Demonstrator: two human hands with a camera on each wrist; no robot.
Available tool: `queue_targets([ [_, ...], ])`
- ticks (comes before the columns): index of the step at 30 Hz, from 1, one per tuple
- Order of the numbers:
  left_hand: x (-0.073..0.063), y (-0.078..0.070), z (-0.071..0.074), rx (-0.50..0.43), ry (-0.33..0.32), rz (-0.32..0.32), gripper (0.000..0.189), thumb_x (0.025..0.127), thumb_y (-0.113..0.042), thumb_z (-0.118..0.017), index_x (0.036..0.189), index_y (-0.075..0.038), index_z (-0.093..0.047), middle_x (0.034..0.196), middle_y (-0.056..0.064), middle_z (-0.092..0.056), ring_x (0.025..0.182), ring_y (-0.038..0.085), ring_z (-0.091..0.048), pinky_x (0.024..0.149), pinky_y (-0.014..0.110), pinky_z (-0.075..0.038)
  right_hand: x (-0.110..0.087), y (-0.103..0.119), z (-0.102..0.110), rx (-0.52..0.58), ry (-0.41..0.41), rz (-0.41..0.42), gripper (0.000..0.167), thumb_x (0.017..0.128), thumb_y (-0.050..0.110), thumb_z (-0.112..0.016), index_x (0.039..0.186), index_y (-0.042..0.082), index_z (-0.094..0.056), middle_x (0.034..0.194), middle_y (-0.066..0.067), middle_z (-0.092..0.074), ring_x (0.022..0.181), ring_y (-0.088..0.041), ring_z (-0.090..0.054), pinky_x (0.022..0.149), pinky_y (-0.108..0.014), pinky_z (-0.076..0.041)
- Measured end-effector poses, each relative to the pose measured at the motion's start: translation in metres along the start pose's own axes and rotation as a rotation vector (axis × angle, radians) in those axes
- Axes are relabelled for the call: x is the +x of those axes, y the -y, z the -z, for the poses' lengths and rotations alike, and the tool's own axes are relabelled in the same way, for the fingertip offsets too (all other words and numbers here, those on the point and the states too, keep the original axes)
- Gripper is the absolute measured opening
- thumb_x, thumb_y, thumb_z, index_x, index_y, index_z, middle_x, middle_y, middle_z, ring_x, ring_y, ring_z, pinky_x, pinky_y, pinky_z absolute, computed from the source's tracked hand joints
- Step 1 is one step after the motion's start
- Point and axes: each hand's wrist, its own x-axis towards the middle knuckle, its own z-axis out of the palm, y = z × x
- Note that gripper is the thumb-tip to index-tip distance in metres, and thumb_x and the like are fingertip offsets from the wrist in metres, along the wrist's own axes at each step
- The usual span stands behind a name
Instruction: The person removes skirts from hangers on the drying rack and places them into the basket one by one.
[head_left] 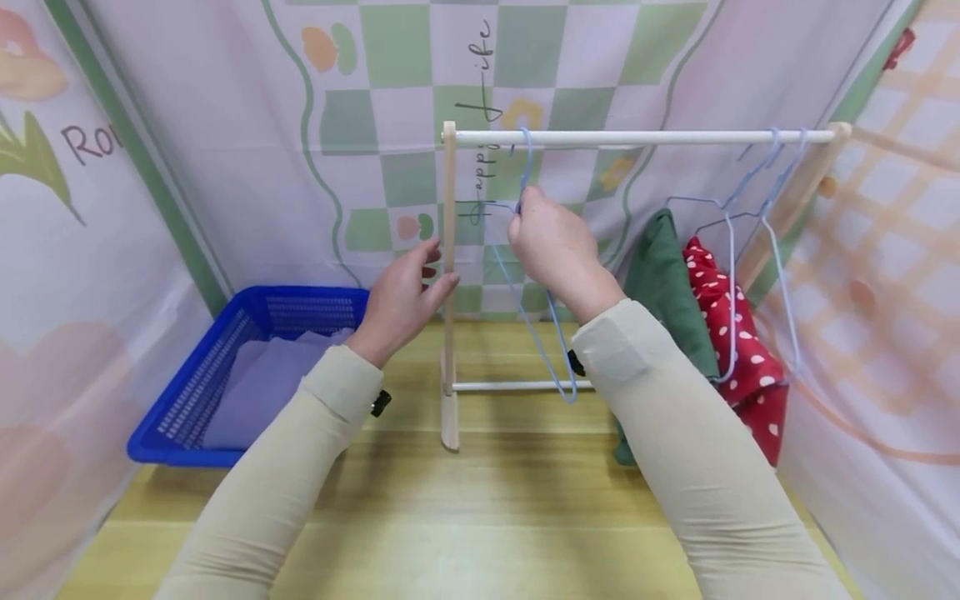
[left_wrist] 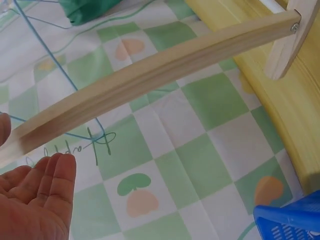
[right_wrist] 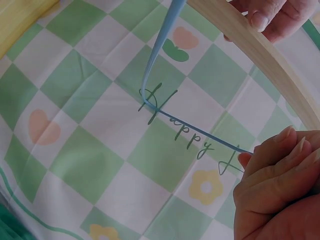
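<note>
1. Green-and-white checkered fabric backdrop point(head_left: 525, 46).
2. Yellow wood-grain table point(head_left: 450, 533).
3. Pale wooden clothes rack point(head_left: 449, 192) with white rods point(head_left: 645, 137).
4. Rectangular blue plastic basket point(head_left: 180, 457) holding lavender cloth point(head_left: 262, 383).
5. Thin light-blue hanger point(right_wrist: 161, 41), hook at the upper rod.
6. Right hand point(head_left: 558, 246) gripping the hanger below its hook; left hand point(head_left: 401, 296) apart, fingers relaxed near the rack's left end.

Hanger point(right_wrist: 156, 55): smooth, plastic-looking coating, faint sheen
Post point(left_wrist: 165, 67): bare wood, matt, fine grain
Screw point(left_wrist: 295, 27): shiny metal
Rail point(head_left: 637, 138): smooth, lightly glossy
Basket point(head_left: 311, 311): smooth plastic, slightly glossy
Table point(head_left: 450, 521): wood-grain surface, soft gloss
Backdrop point(head_left: 585, 50): matt cloth, creased
</note>
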Motion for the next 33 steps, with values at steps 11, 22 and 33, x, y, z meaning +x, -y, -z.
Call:
queue_targets([
  [11,0.004,-0.003,-0.008,-0.038,-0.026,0.01,0.049,0.106,-0.027,-0.064,0.149,-0.007,-0.053,0.13,0.013,-0.069,0.116,0.027,-0.07,0.095,0.04,-0.06,-0.001,0.0,-0.004,0.011,-0.037,0.035,0.031,0.108,0.021,-0.033,0.124,0.004,-0.052,0.102,-0.014,-0.064,0.084,-0.033,-0.061,0.075,-0.049,-0.052],
  [22,0.008,-0.005,-0.016,-0.026,-0.062,0.04,0.039,0.104,-0.034,-0.066,0.136,-0.012,-0.06,0.121,0.008,-0.073,0.109,0.022,-0.072,0.082,0.036,-0.063,-0.002,-0.001,-0.004,0.017,-0.05,0.04,0.03,0.107,0.02,-0.033,0.122,0.003,-0.052,0.103,-0.015,-0.065,0.086,-0.034,-0.061,0.077,-0.051,-0.052],
  [33,0.009,-0.002,-0.021,0.03,-0.078,0.03,0.028,0.106,-0.036,-0.062,0.115,-0.011,-0.068,0.105,0.004,-0.075,0.092,0.018,-0.07,0.075,0.035,-0.06,-0.001,0.001,-0.005,0.014,-0.041,0.024,0.032,0.108,0.022,-0.033,0.128,0.004,-0.052,0.107,-0.015,-0.066,0.087,-0.033,-0.062,0.077,-0.05,-0.053],
])
